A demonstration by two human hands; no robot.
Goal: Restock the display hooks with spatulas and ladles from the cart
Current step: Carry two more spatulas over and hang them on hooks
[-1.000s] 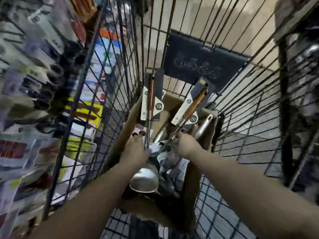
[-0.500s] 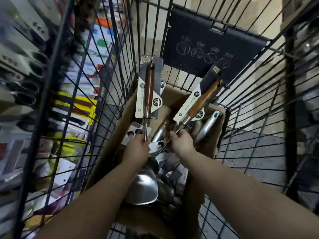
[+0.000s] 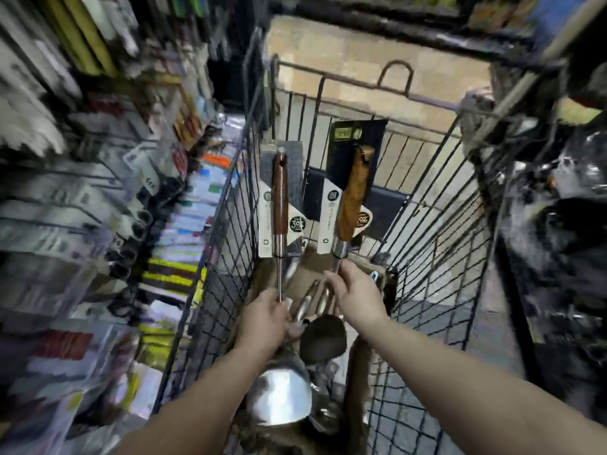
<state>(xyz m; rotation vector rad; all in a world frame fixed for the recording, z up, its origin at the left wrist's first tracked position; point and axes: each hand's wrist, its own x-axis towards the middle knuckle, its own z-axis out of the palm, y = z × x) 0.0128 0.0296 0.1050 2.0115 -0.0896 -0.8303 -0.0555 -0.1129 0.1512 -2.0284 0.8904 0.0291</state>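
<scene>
Spatula (image 3: 280,208) is gripped at its shaft by left hand (image 3: 262,320), ladle (image 3: 349,205) by right hand (image 3: 356,297). Stiff, slick, head-heavy steel is expected.

Glossy steel utensil (image 3: 279,397), polished wood handles (image 3: 280,198), wire cart (image 3: 437,244), seemingly cardboard box (image 3: 356,382)

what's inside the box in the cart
Some steel handles lie in the box. The left hand, right hand and the bowls of the left utensil and right utensil hide the rest.
</scene>
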